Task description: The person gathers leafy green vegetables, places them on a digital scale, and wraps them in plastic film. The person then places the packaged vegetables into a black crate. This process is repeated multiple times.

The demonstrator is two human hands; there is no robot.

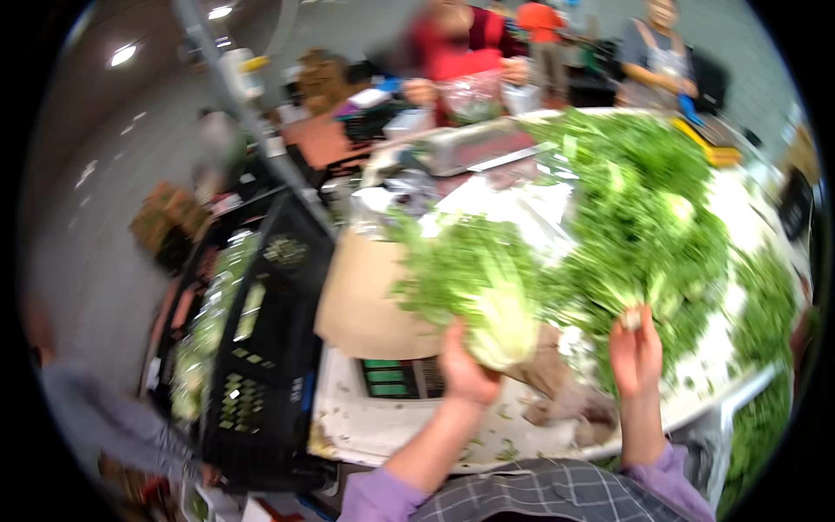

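Observation:
My left hand point(471, 372) holds a head of leafy green lettuce-like vegetable point(499, 320) by its pale base, with the leaves pointing up and away. My right hand point(636, 349) pinches the root end of another leafy green point(642, 293) at the near edge of a large pile of greens point(626, 189). Beneath the held head lies a sheet of brown paper point(372, 300), partly over a dark device or box with green panels point(390, 378). A crumpled brown cloth point(577, 404) lies on the white table point(391, 430) between my forearms. Motion blurs the view.
Black plastic crates point(267, 365) and wrapped green vegetables point(215, 320) stand at the left. Clear plastic bags point(522, 209) lie mid-table. A yellow-edged scale or tray point(708, 147) sits at the far right. People stand beyond the table; another person's grey sleeve point(111, 411) is at lower left.

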